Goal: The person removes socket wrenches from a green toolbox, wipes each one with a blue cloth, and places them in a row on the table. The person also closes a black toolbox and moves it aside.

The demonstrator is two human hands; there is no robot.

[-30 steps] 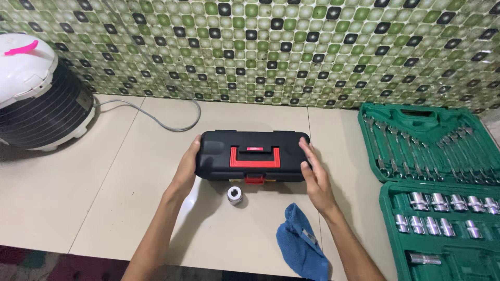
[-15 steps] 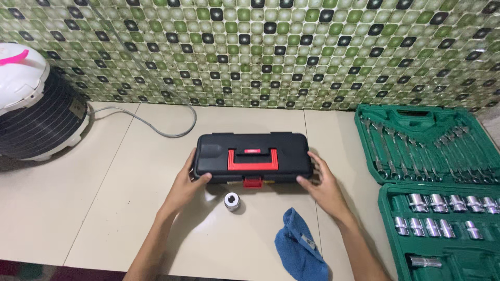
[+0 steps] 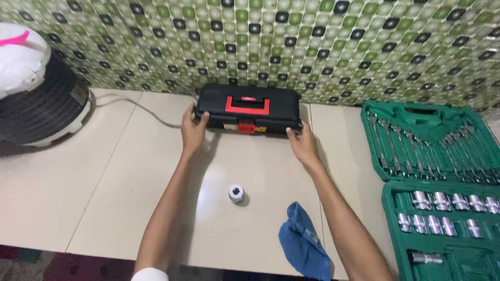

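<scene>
The left hand point(image 3: 194, 130) presses its grip against the left end of a black toolbox point(image 3: 249, 108) with a red handle and red latch, fingers curled round the corner, while the right hand point(image 3: 302, 145) has its fingers set against the box's right front corner; neither hand closes fully round anything. The toolbox sits flat on the pale bench point(image 3: 104, 187), lid shut, pushed close to the green-tiled wall point(image 3: 291, 41). Nearer the person, well apart from the box, a small metal socket point(image 3: 236, 193) stands on the bench, and a crumpled blue cloth point(image 3: 303, 242) lies near the front edge. At the right, an open green case of wrenches and sockets point(image 3: 437, 182) lies. At the far left stands a white and black round appliance point(image 3: 36, 93), its grey cord point(image 3: 140, 106) running toward the box.
</scene>
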